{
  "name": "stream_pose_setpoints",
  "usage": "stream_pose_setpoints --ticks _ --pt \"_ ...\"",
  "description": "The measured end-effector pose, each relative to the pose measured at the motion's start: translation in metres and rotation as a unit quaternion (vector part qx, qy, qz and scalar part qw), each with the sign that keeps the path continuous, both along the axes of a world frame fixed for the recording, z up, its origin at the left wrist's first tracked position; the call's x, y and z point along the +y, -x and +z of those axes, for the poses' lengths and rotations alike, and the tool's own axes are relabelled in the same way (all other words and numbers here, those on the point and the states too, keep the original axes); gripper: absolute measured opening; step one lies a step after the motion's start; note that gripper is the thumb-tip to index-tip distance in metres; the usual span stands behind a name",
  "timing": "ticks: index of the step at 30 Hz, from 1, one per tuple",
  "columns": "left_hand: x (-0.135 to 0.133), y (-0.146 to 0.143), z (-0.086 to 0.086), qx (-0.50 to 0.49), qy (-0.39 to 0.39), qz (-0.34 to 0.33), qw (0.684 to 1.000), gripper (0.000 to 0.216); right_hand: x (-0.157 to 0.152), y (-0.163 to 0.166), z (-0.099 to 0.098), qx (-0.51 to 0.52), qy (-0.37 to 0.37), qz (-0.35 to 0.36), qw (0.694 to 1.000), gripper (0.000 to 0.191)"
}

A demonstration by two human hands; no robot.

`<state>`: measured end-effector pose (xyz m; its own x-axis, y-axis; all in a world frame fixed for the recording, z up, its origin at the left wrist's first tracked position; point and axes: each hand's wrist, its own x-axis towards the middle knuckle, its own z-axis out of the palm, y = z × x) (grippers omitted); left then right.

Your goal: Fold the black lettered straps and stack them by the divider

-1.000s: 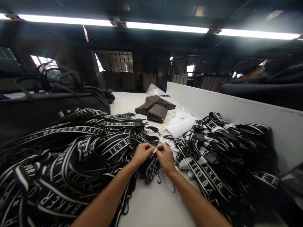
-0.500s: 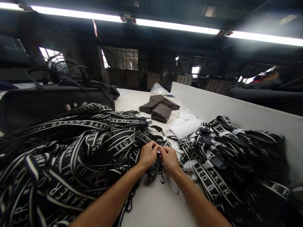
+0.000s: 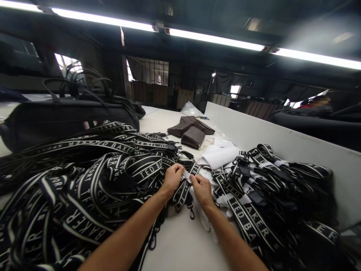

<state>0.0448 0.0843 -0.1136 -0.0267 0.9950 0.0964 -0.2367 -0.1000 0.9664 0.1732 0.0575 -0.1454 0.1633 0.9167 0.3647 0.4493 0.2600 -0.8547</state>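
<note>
Pinching, left hand [image 3: 172,177]: fingers closed on white paper strip [image 3: 187,175].
Right hand [image 3: 200,188]: clamped on same strip, over folded logo strap [image 3: 181,192].
Location: white table [image 3: 183,244], between strap piles [image 3: 84,188].

white table [image 3: 180,248] | strap piles [image 3: 84,188] left and right | brown pouches [image 3: 191,133] | black bag [image 3: 67,120]

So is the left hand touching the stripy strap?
Touching. The head view shows the left hand pinching the black-and-white strap together with the right hand, fingers closed on it.
</note>
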Motion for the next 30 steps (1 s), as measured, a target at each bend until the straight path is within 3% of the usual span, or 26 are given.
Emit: stream_pose_setpoints --ticks 6,12,15,18,21,23,26,28,30 --pt "-0.006 0.0 0.001 -0.08 0.024 -0.065 0.994 0.039 0.004 0.0 -0.006 0.05 0.011 0.035 0.998 0.049" --pt "-0.01 -0.005 0.006 -0.126 0.049 -0.143 0.981 0.05 0.004 -0.007 0.006 0.204 0.049 -0.028 0.977 0.046" --pt "-0.013 -0.005 0.013 -0.165 0.063 -0.159 0.971 0.048 0.0 -0.007 0.018 0.263 0.082 0.038 0.961 0.048" --pt "-0.013 -0.002 0.018 -0.19 0.076 -0.159 0.966 0.04 -0.003 -0.003 0.027 0.338 0.136 0.139 0.921 0.049" --pt "-0.01 0.003 0.02 -0.194 0.085 -0.148 0.966 0.025 -0.01 -0.003 0.041 0.361 0.144 0.132 0.912 0.049" --pt "-0.009 0.006 0.02 -0.185 0.091 -0.132 0.97 0.016 -0.02 -0.01 0.057 0.352 0.127 0.118 0.92 0.05" --pt "-0.009 0.008 0.019 -0.175 0.099 -0.123 0.972 0.013 -0.045 -0.037 0.099 0.296 0.063 0.087 0.949 0.05" --pt "-0.009 0.008 0.019 -0.174 0.098 -0.132 0.971 0.015 -0.063 -0.066 0.136 0.197 -0.017 0.032 0.98 0.049" --pt "-0.01 0.008 0.019 -0.174 0.094 -0.141 0.97 0.021 -0.078 -0.099 0.174 0.029 -0.128 -0.085 0.988 0.046"
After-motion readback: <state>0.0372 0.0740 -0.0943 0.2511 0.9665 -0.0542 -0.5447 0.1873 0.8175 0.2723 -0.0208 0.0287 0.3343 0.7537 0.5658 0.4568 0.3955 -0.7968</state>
